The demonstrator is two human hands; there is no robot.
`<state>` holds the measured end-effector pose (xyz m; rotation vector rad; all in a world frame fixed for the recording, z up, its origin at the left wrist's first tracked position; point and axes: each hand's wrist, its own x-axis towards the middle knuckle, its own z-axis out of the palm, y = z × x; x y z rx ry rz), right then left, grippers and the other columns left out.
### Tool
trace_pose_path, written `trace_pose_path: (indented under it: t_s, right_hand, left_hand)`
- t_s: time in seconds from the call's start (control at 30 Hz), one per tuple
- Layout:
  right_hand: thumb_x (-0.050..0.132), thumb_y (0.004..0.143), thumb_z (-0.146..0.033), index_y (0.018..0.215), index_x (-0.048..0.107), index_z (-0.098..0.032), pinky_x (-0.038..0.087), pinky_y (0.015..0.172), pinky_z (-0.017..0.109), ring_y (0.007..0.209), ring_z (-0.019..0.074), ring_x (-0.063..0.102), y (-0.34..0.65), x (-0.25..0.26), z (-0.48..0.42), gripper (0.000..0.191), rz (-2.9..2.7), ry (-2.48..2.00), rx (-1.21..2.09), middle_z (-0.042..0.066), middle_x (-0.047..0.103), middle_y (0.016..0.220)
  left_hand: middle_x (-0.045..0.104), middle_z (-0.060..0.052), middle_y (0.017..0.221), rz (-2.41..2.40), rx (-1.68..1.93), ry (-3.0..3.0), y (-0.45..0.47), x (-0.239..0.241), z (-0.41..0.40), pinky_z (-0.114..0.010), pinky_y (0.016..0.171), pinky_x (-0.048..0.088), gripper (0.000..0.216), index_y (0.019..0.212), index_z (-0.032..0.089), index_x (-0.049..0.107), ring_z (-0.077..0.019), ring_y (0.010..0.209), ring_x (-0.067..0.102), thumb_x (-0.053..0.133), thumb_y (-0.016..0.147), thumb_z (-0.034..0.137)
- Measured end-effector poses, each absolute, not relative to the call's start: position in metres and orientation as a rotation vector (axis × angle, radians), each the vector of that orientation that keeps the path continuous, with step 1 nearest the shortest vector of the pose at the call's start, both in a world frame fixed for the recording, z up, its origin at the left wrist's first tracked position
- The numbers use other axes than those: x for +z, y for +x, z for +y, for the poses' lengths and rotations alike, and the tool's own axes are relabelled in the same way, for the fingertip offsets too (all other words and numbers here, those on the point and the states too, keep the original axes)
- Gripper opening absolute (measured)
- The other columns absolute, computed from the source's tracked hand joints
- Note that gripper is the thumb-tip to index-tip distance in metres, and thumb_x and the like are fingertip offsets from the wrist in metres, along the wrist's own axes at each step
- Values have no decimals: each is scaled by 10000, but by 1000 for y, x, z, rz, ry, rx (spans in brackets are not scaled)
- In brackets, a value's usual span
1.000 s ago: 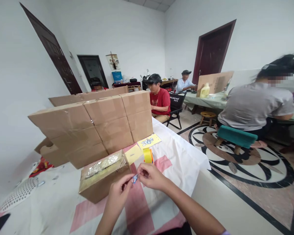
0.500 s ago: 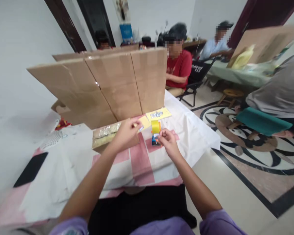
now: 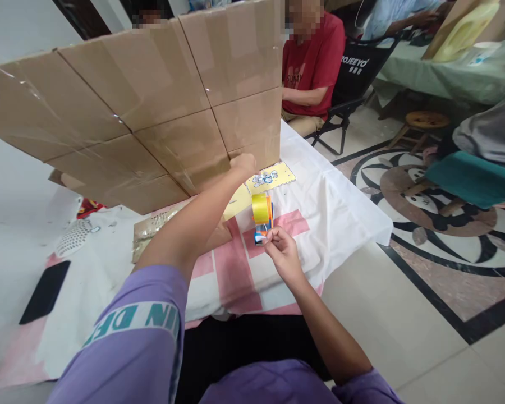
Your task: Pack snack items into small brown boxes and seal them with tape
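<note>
A tape dispenser [image 3: 271, 216] in blue and orange stands on the cloth, with a roll of yellow tape [image 3: 260, 209] in it. At its front end my right hand [image 3: 284, 255] is closed in a pinch on a small white piece [image 3: 261, 239]. My left hand [image 3: 243, 163] is stretched forward, fingers curled down by the left end of a yellow sheet [image 3: 287, 170]; whatever its fingertips hold is hidden. Several small white-and-blue pieces [image 3: 266, 178] lie heaped on that sheet. Beside it is a second yellow sheet [image 3: 237, 203], partly behind my left arm.
A tall cardboard panel [image 3: 151, 95] stands behind the sheets. A cardboard box [image 3: 145, 230] lies left, partly behind my arm, and a black phone-like slab [image 3: 45, 292] further left. A person in a red shirt [image 3: 320, 56] sits beyond the panel.
My left hand has moved forward from above the box to the pile on the yellow sheet. My right hand stays at the tape dispenser. The view has tilted down.
</note>
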<state>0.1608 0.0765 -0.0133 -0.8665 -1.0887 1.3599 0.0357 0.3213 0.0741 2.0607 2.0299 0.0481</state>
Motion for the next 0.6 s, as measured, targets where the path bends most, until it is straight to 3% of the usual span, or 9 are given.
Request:
trace_pose_path:
  t_s: [0.17,0.27,0.4,0.5,0.6]
  right_hand:
    - [696,834,-463,793,488,-228,360,576,246,635,116,463,155,-18,75,317,-1107,-901,1366,-25,491,733]
    - [683,851,-470,804,490,-230,388,597,247,677,130,501,152,-23,79,312,-1136,-899,1361,-17,506,742]
    - [628,910,-412,845,495,-230,370,562,234,635,110,471,149,-25,86,235,-1238,-849,1368,-25,488,766]
    - [571,949,-336,888,482,-231,322,511,219,557,82,421,143,-24,97,150,-1385,-797,1427,-36,486,786]
    - [487,977,-272,919,423,-246,339,490,218,479,60,420,130,-24,113,91,-1487,-721,1498,-36,547,853]
  left_hand:
    - [714,-104,1196,1964,-17,2167,25,92,317,-459,999,532,250,1094,147,724,-230,1110,667,680,940,338]
    - [691,-88,1212,1968,-2,2217,5,113,303,-465,994,535,290,1150,152,685,-220,1108,655,655,961,370]
    - [735,-46,1077,2081,-7,2210,-60,132,246,-389,948,456,257,1052,173,737,-181,959,601,568,982,354]
    - [735,-83,972,2175,-142,2108,-118,123,182,-356,844,426,510,956,136,738,-192,818,538,420,1012,531]
    - [723,-88,1106,2223,-166,2008,-159,100,127,-302,829,393,508,1161,152,663,-206,899,562,334,1033,516]
